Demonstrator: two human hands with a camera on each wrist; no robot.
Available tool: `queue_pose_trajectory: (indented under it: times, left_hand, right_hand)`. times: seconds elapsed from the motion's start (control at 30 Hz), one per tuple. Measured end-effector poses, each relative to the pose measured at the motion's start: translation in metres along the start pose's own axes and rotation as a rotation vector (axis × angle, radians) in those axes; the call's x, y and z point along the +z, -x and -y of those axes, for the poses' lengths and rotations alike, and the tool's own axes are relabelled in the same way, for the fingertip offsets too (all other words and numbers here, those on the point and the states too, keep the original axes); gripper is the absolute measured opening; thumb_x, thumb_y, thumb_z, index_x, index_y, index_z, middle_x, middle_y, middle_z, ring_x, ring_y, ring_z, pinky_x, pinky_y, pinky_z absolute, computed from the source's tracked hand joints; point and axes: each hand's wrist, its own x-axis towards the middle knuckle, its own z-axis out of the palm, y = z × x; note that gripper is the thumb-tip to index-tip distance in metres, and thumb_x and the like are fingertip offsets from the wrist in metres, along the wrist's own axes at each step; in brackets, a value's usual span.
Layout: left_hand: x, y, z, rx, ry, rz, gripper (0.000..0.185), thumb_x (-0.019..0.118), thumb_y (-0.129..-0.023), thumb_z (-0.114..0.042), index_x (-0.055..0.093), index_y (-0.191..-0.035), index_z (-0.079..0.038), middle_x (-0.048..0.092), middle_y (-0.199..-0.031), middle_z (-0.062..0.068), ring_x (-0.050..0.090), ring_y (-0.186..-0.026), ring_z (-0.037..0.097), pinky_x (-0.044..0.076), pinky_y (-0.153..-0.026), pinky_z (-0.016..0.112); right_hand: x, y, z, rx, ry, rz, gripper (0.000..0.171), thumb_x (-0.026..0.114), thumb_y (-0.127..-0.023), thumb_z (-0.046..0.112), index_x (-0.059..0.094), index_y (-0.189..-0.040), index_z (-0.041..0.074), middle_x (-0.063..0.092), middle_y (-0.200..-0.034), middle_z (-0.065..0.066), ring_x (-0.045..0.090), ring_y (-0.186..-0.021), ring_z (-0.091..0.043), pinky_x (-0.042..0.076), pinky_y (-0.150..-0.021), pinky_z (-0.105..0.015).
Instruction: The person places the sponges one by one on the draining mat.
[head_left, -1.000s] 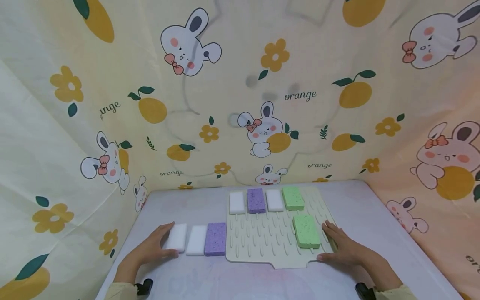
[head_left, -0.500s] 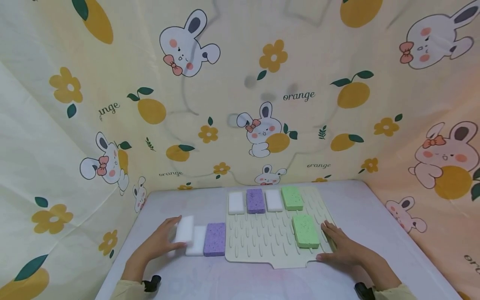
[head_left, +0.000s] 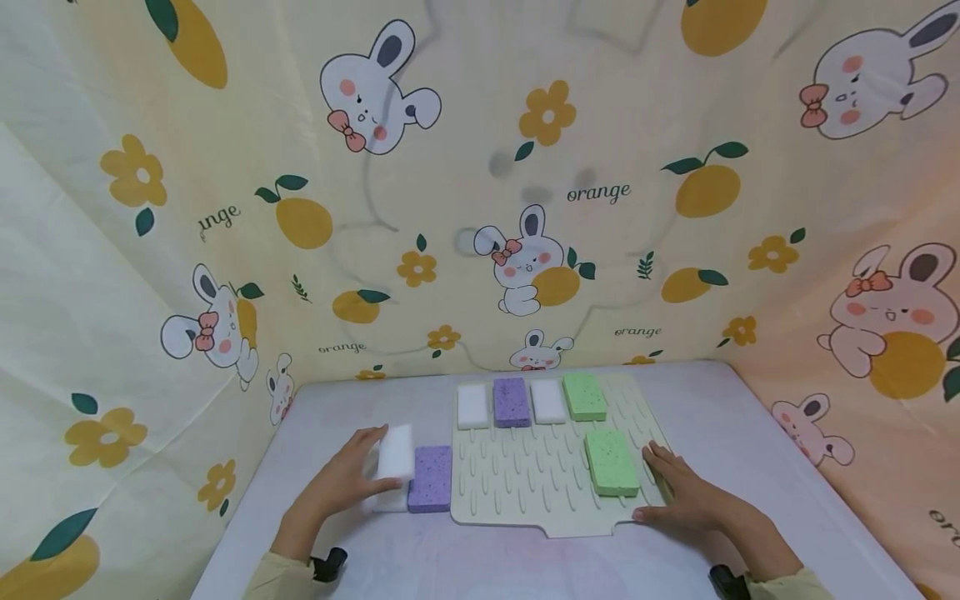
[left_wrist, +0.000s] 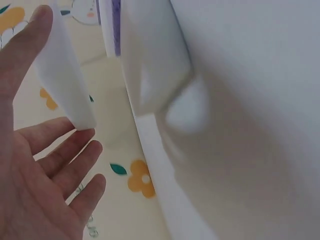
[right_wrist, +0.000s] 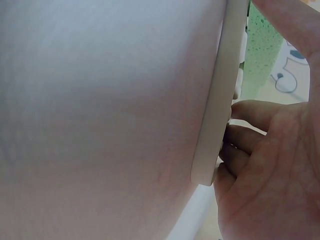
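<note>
Near the worktop's [head_left: 750, 417] front left, the left hand [head_left: 337, 483] grips a lifted white sponge [head_left: 395, 451] above another white one [head_left: 390, 500] beside the purple sponge [head_left: 431, 478], while the right hand [head_left: 686, 496], fingers loosely spread, rests on the drying mat's [head_left: 525, 483] front right corner.

Free room: the near-left ribbed area of the drying mat [head_left: 517, 483] is being left uncovered. Obstacles: its far edge is being occupied by a sponge row [head_left: 531, 401], its right side by a green sponge [head_left: 612, 462], and its left approach by a purple sponge [head_left: 431, 478].
</note>
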Motion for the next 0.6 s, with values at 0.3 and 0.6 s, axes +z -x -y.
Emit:
queue_pose_trajectory:
  times: [0.3,0.6]
  left_hand:
    - [0.014,-0.012,-0.023,-0.025,-0.002,0.0,0.114,0.092,-0.078,-0.061,0.041,-0.166,-0.009,0.048,-0.162,0.019,0.05,-0.147,0.042,0.045,-0.119,0.061]
    - [0.028,-0.023,-0.048,0.024,-0.038,-0.007,0.115,0.092,-0.079,-0.058,0.039,-0.166,-0.007,0.048,-0.162,0.019,0.051,-0.147,0.041,0.047,-0.119,0.058]
  right_hand:
    - [0.001,-0.002,-0.001,0.002,0.008,0.0,0.128,0.088,-0.079,0.064,0.025,-0.168,-0.002,0.013,-0.173,-0.033,0.007,-0.153,-0.068,0.02,-0.117,-0.085]
    - [0.001,-0.001,-0.001,0.004,0.008,0.002,0.128,0.088,-0.079,0.064,0.025,-0.169,-0.001,0.013,-0.173,-0.033,0.007,-0.152,-0.068,0.02,-0.117,-0.086]
